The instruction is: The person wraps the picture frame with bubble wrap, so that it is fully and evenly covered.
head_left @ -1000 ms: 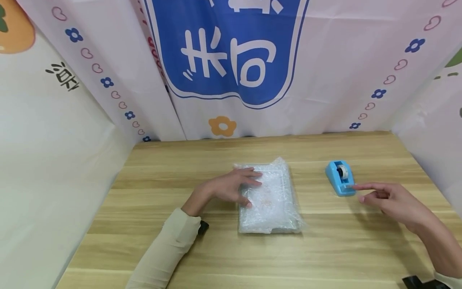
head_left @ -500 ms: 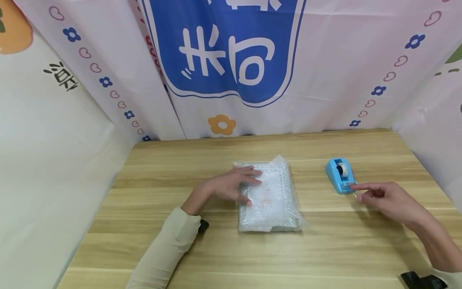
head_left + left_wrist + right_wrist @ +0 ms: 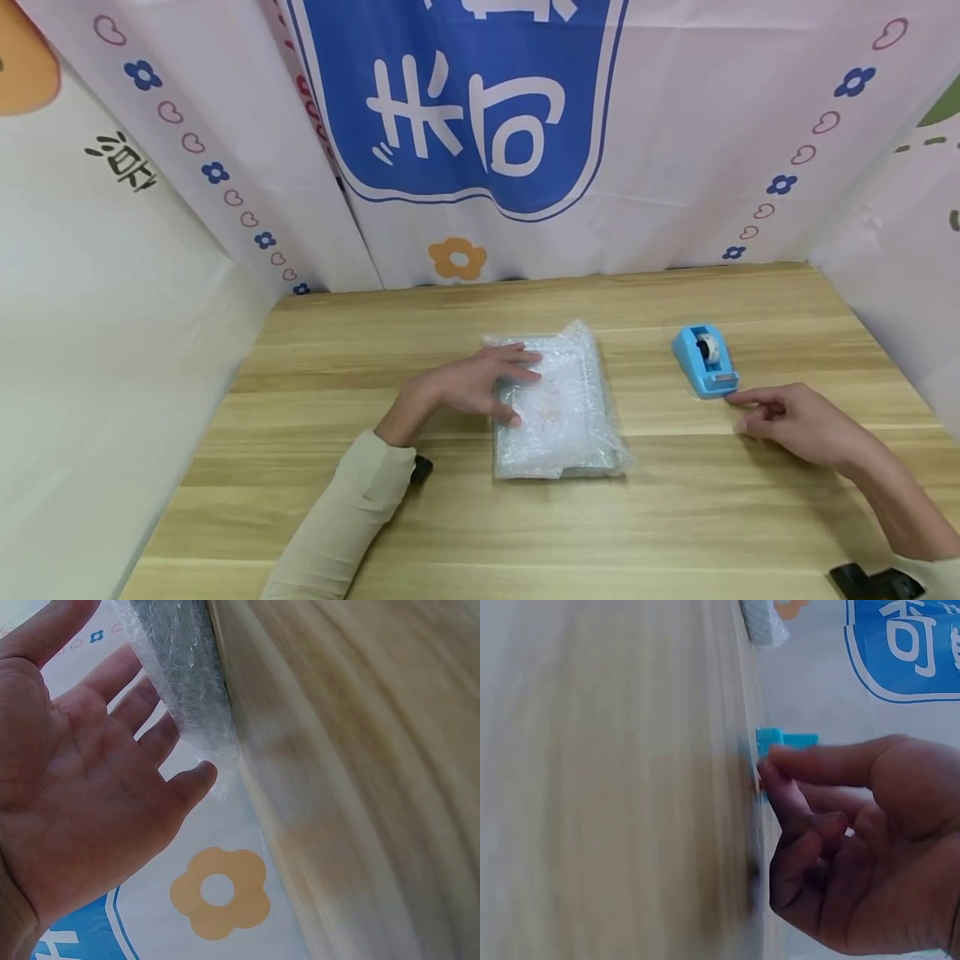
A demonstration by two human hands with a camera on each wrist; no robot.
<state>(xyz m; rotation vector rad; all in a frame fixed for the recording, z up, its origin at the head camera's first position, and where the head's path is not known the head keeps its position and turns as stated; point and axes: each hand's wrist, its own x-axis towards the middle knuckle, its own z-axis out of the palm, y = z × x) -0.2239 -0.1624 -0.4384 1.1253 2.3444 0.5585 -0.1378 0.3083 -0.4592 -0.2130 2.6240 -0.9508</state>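
A flat rectangular package in clear bubble wrap (image 3: 562,408) lies mid-table. My left hand (image 3: 480,383) rests on its left side with spread fingers; the left wrist view shows the open palm (image 3: 97,772) beside the wrap's edge (image 3: 187,682). A light-blue tape dispenser (image 3: 705,362) holding a white-cored roll (image 3: 707,347) stands to the package's right. At its front end is my right hand (image 3: 806,425), the forefinger and thumb brought together at the tape's end. In the right wrist view those fingertips meet in front of the dispenser (image 3: 769,739). The tape itself is barely visible there.
The wood-grain table (image 3: 360,533) runs back to a printed cloth (image 3: 675,167) with a blue sign, flowers and hearts. White side panels (image 3: 90,333) stand at left and right. Dark straps (image 3: 873,583) with cameras sit at the wrists.
My right forefinger has come off the dispenser's cutting edge to its front end, and the thumb has closed toward it; a shiny bit of tape showed there half a second ago. The left hand stays put.
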